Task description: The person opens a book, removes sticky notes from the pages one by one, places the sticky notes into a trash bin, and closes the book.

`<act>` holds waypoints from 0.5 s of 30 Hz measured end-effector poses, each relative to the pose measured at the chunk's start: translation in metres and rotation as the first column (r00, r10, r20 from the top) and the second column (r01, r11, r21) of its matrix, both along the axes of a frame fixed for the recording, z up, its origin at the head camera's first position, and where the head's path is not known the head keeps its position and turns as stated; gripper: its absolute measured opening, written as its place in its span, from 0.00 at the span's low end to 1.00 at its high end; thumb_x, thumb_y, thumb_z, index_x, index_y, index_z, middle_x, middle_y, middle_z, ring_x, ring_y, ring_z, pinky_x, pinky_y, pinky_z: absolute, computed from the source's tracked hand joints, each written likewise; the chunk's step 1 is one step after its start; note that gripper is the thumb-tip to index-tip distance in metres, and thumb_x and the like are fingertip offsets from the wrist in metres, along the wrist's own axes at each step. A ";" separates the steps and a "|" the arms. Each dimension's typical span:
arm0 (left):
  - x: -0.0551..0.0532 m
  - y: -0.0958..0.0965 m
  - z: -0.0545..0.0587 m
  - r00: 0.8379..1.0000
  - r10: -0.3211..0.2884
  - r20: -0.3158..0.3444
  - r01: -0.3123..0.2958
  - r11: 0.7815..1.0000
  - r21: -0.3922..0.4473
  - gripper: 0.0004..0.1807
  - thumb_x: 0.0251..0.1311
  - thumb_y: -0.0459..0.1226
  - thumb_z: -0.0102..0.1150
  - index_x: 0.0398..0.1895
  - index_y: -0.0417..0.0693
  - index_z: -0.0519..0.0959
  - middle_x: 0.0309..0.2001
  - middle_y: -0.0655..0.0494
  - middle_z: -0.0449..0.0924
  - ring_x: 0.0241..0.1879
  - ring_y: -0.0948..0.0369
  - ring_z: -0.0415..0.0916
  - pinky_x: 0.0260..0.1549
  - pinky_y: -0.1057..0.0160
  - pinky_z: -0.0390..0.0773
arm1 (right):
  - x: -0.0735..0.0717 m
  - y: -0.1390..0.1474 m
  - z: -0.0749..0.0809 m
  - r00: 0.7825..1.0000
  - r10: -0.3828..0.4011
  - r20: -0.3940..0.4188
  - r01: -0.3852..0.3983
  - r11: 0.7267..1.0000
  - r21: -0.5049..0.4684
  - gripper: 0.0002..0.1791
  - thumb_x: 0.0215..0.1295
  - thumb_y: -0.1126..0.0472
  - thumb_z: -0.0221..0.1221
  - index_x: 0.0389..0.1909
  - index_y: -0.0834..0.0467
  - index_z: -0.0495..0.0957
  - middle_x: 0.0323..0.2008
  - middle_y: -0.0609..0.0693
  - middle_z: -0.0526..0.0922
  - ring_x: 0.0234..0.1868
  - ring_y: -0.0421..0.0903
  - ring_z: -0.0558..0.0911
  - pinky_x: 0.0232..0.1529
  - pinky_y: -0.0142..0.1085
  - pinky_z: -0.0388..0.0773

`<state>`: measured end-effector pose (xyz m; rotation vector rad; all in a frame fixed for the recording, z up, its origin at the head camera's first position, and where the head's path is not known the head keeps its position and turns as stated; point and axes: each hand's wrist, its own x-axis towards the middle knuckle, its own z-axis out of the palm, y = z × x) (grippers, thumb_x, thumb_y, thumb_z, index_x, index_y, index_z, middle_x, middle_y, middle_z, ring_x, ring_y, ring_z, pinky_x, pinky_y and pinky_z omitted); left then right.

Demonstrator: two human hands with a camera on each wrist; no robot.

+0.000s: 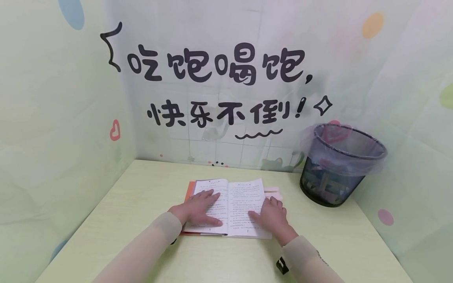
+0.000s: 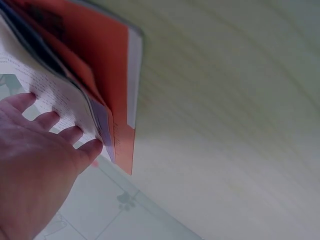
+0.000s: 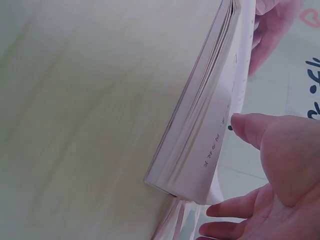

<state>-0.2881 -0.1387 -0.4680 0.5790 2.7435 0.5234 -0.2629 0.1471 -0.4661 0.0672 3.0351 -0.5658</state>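
An open book (image 1: pixel 244 200) with printed white pages lies on the table. My left hand (image 1: pixel 197 209) rests on its left page, fingers spread. The left wrist view shows the fingertips of that hand (image 2: pixel 45 150) on the page, beside an orange cover flap (image 2: pixel 112 55). At the right page's outer edge is my right hand (image 1: pixel 273 216), its thumb on the page. In the right wrist view, the thumb of this hand (image 3: pixel 285 160) touches the page and its fingers lie near the corner of the book (image 3: pixel 197 135). Pink strips (image 1: pixel 271 190) stick out from the book's right side.
A black bin (image 1: pixel 325 181) with a translucent purple liner stands at the table's back right. Printed fabric walls (image 1: pixel 226 23) enclose the pale wooden table (image 1: pixel 106 228) at the back and both sides. A small black piece (image 1: pixel 282 265) shows by the right wrist.
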 end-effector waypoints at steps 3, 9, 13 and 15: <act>0.000 0.000 0.001 1.000 0.005 0.007 -0.005 1.000 0.003 0.61 0.59 0.72 0.70 0.90 0.61 0.56 0.91 0.50 0.49 0.90 0.42 0.46 0.87 0.33 0.50 | 0.001 -0.001 0.002 1.000 0.016 -0.021 -0.016 1.000 0.008 0.49 0.73 0.41 0.69 0.75 0.78 0.66 0.77 0.76 0.68 0.78 0.73 0.66 0.79 0.68 0.64; 0.001 0.000 0.001 1.000 0.010 0.006 -0.010 1.000 0.011 0.61 0.58 0.72 0.71 0.90 0.60 0.57 0.91 0.50 0.49 0.90 0.41 0.46 0.87 0.34 0.50 | -0.002 -0.002 0.010 0.993 0.048 -0.110 -0.058 0.994 -0.091 0.38 0.78 0.46 0.64 0.75 0.70 0.70 0.73 0.71 0.74 0.76 0.70 0.70 0.78 0.68 0.64; -0.001 -0.001 -0.001 1.000 0.009 0.006 -0.010 1.000 0.015 0.62 0.58 0.72 0.70 0.90 0.60 0.57 0.91 0.50 0.49 0.90 0.41 0.46 0.87 0.34 0.50 | -0.003 -0.002 0.020 0.988 0.062 -0.141 -0.092 0.972 -0.217 0.32 0.81 0.48 0.60 0.74 0.66 0.73 0.69 0.66 0.80 0.69 0.64 0.79 0.73 0.63 0.73; -0.002 -0.002 -0.003 1.000 0.009 0.007 -0.010 1.000 0.017 0.62 0.58 0.73 0.70 0.90 0.60 0.57 0.91 0.50 0.49 0.90 0.41 0.46 0.87 0.34 0.50 | -0.005 -0.001 0.024 0.989 0.066 -0.131 -0.104 0.945 -0.311 0.30 0.83 0.48 0.59 0.74 0.63 0.74 0.66 0.62 0.82 0.62 0.59 0.84 0.67 0.58 0.81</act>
